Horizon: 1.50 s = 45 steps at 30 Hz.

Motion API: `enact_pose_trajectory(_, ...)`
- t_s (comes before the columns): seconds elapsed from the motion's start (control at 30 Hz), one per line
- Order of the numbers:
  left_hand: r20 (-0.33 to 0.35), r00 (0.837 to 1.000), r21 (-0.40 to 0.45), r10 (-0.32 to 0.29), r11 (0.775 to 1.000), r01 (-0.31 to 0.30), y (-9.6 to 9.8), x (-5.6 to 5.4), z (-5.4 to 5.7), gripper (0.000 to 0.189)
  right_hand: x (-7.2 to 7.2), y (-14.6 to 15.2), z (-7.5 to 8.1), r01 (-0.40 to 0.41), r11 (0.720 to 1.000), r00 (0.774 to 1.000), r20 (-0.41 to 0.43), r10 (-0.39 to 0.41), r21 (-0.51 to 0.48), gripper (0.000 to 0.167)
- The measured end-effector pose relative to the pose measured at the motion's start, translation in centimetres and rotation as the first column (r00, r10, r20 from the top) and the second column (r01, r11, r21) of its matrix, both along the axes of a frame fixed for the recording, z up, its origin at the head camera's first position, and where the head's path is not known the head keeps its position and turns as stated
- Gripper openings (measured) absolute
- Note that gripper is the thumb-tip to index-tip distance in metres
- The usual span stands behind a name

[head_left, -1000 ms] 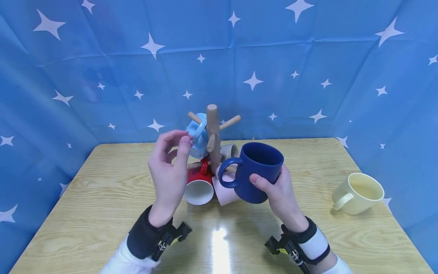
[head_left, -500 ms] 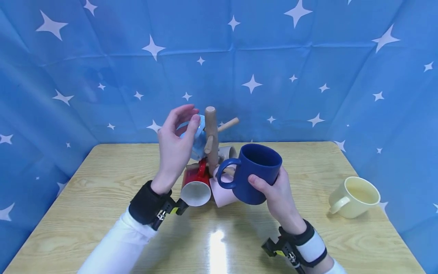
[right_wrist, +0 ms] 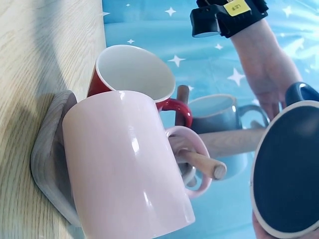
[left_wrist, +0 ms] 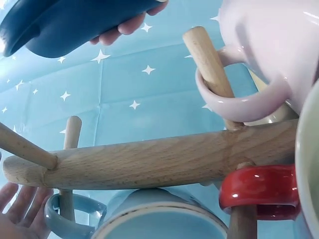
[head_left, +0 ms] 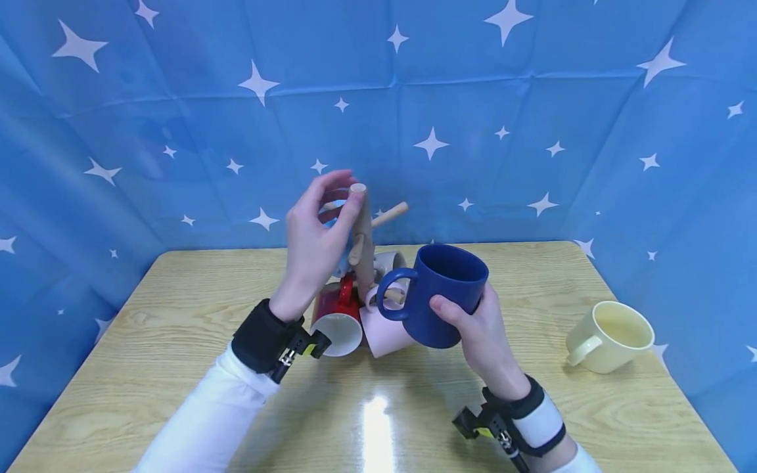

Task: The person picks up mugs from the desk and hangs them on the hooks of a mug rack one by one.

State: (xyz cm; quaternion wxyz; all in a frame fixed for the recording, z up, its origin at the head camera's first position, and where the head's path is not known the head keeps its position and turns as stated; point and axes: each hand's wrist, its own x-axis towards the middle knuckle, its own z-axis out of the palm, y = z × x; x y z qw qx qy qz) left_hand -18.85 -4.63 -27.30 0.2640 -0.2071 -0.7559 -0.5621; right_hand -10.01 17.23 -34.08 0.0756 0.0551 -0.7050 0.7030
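Note:
My right hand (head_left: 481,335) grips a navy blue mug (head_left: 443,309) by its body, thumb in front, the mug's handle pointing left. It is held up in front of the wooden mug tree (head_left: 362,263). My left hand (head_left: 313,246) is at the top of the tree's post, thumb and fingers curved loosely with the thumb tip right at the post. A light blue mug (left_wrist: 159,221) hangs on an upper peg, mostly hidden behind that hand in the head view. Lower pegs carry a red mug (head_left: 331,303) and a pale pink mug (head_left: 384,332).
A whitish-grey mug (head_left: 389,261) hangs at the back of the tree. Bare upper pegs (head_left: 391,214) stick out right and toward me. A pale yellow mug (head_left: 609,338) stands upright on the wooden table (head_left: 148,355) at right. A blue starry cloth (head_left: 207,79) hangs behind.
My left hand has moved right and up, past the light blue mug, to the top of the post. My right hand holds the navy mug in nearly the same place.

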Motion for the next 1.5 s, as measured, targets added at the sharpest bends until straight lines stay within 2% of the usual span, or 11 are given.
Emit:
enact_pose_trajectory(0.2,0.032,0.999,-0.023,-0.025,0.999,0.025,0.1,-0.2,0.2,0.035,-0.1,0.1,-0.1,0.001,1.000,1.000,0.015,0.000,-0.023,0.066)
enact_pose_trajectory(0.63,0.002,1.000,-0.031,-0.023,0.999,0.023,0.1,-0.6,0.4,0.029,-0.4,0.0,-0.4,-0.012,1.000,1.000,0.015,0.012,-0.025,0.067)
enact_pose_trajectory(0.97,-0.014,1.000,-0.037,-0.017,0.999,0.016,0.4,-0.7,0.1,0.027,-0.7,0.4,-0.5,-0.026,0.994,0.998,0.051,0.031,-0.102,0.064)
enact_pose_trajectory(1.23,-0.017,1.000,-0.029,-0.025,0.999,0.024,0.6,-0.5,0.2,0.027,-1.0,0.6,-0.1,-0.030,0.980,0.995,0.086,0.048,-0.196,0.062)
enact_pose_trajectory(1.5,-0.008,0.999,-0.018,-0.031,0.999,0.031,0.5,-0.5,0.1,0.027,-2.0,0.4,0.6,-0.005,0.978,0.988,0.151,0.037,-0.208,0.063)
